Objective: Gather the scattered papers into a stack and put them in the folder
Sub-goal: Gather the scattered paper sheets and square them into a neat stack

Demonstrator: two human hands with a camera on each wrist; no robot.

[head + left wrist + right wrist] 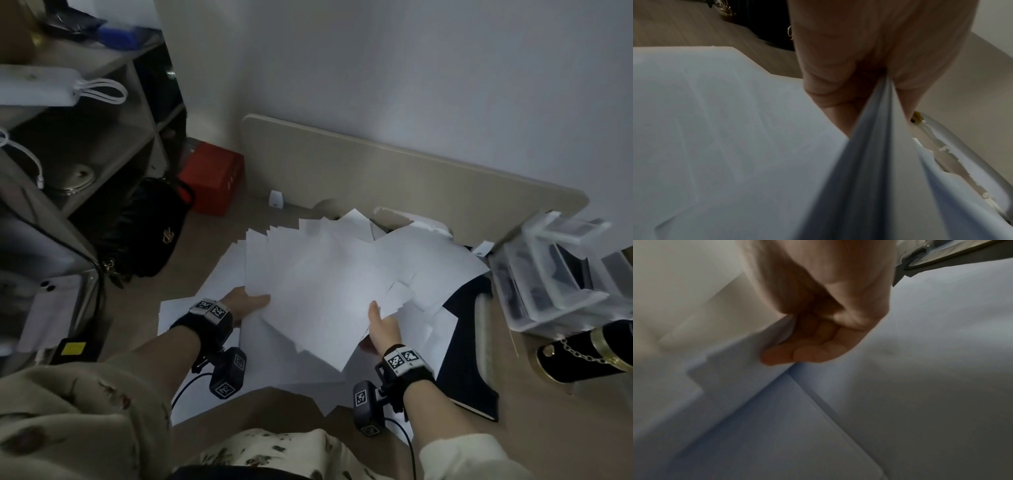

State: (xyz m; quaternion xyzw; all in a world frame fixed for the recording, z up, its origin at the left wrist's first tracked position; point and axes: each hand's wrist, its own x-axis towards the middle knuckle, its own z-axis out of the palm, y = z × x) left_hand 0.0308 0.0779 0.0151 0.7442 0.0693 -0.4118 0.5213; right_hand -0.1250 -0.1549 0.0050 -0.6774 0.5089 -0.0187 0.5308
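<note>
A loose, fanned bundle of white papers (318, 274) is lifted off the desk between both hands. My left hand (250, 303) grips its left edge, thumb on top; the left wrist view shows the sheets (875, 146) pinched between thumb and fingers. My right hand (382, 325) holds the bundle's lower right edge, thumb on top and fingers (797, 353) curled under the sheets (731, 369). More white sheets (212, 281) lie flat on the desk below. A dark folder (466, 359) lies at the right, partly covered by paper.
A black handbag (147, 236) and a red box (212, 178) sit at the back left by a shelf unit (102, 137). A clear plastic organiser (561, 274) and a black gold-trimmed case (582, 356) stand at the right. A beige panel (411, 178) lines the desk's back.
</note>
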